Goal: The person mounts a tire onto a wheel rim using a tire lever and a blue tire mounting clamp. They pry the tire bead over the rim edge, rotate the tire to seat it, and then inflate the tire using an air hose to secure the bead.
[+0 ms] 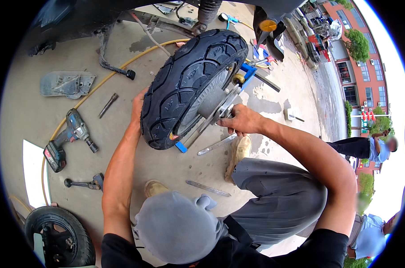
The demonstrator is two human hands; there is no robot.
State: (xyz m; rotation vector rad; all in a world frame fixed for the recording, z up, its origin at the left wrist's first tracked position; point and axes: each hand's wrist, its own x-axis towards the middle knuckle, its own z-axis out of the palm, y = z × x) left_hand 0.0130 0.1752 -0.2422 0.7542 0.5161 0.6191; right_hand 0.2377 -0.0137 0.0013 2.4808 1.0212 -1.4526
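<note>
A scooter wheel (pixel 189 85) with a black knobby tyre stands tilted on a blue stand (pixel 246 71) on the concrete floor (pixel 167 165), under the raised rear of a scooter. The left hand (pixel 137 105) presses against the tyre's far side, its fingers hidden behind the tread, so their grip cannot be told. The right hand (pixel 238 120) curls its fingers closed around the metal rim at the hub. Below the wheel lie two flat tyre levers (pixel 217 144) (pixel 208 188); left of it, a cordless impact wrench (pixel 68 138), a yellow hose (pixel 84 100) and a spare wheel (pixel 59 236).
</note>
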